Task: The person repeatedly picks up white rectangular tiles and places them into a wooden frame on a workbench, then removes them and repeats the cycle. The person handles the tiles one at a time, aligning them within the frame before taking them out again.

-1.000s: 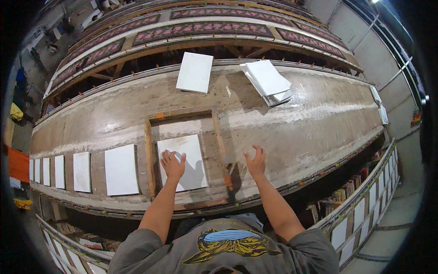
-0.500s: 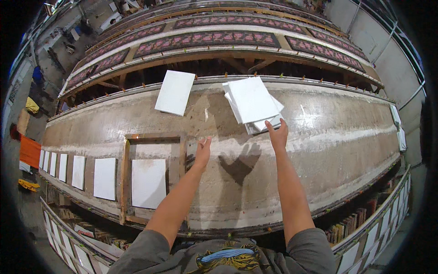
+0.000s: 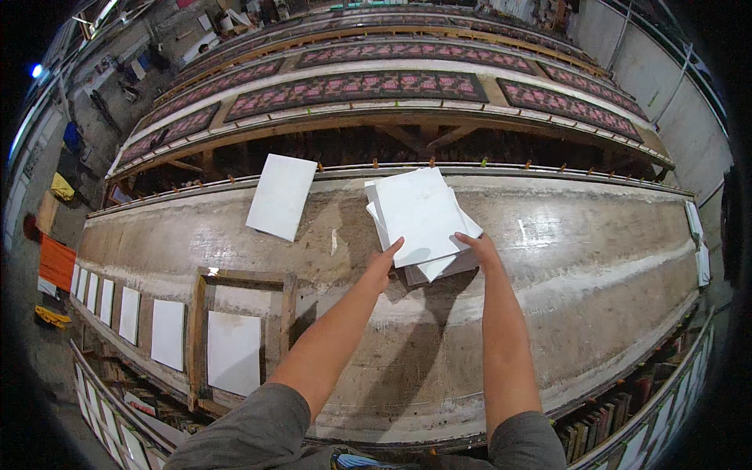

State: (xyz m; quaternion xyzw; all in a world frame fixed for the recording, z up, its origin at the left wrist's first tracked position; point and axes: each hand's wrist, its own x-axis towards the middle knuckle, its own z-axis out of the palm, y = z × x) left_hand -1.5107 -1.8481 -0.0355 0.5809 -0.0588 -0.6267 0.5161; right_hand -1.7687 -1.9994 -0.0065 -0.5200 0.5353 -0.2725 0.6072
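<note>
Up comes the left hand [image 3: 382, 268], away from the wooden frame [image 3: 288, 309] it was beside half a second ago, and now it has joined the right hand [image 3: 483, 252] at the pile of white boards [image 3: 442, 268], right of the frame and farther out from the person! Both hands are on the top board [image 3: 419, 211]: the left closed on its near-left corner, the right pinching near the near-right corner, thumbs over the upper face. Whether that board is clear of the ones below, I cannot tell. Under it the others sit crookedly, edges poking out at odd angles, all to the right of the frame. Beyond the frame's far rail, well apart from it, a single white board [image 3: 282, 196] lies askew on the bench [image 3: 548, 345]. Inside the frame, one white panel [image 3: 233, 352] lies flat, while the left sleeve [image 3: 258, 431] hides part of the frame's near end. Left of the frame runs a row of white panels [image 3: 168, 335], and far beyond it stretch dark strips with pink patterns [image 3: 360, 90].
</note>
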